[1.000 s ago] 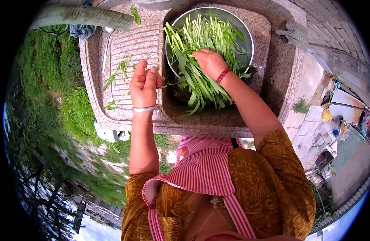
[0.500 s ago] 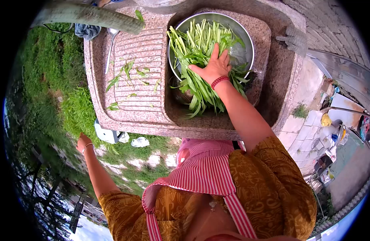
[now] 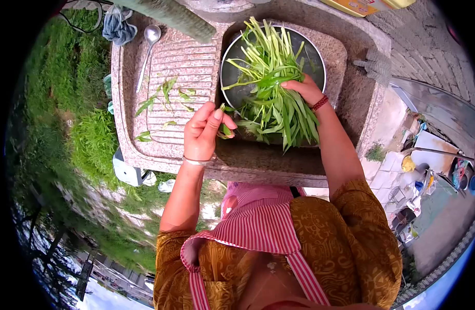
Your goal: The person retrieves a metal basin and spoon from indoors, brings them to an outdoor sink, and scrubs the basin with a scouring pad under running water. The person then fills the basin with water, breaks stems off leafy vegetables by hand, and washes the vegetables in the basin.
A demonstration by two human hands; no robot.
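My right hand is wrapped round a thick bunch of leafy greens, its stems pointing away from me and its leaves hanging toward me. Beneath the bunch stands a round metal basin with water in it, set in the stone sink. My left hand is at the left edge of the sink's bowl, fingers pinched on a small leafy sprig; part of the sprig is hidden by the fingers. Several loose leaves lie on the ribbed drainboard beyond that hand.
A metal spoon rests along the drainboard's left side, near a crumpled blue-grey cloth. A thick ridged trunk-like piece juts over the far edge. On the right rim lies a grey textured glove-like thing; a yellow container is behind.
My left hand has come in from beyond the sink's left side and now pinches a sprig. My right hand, earlier spread on the greens, has moved right and closed round the bunch.
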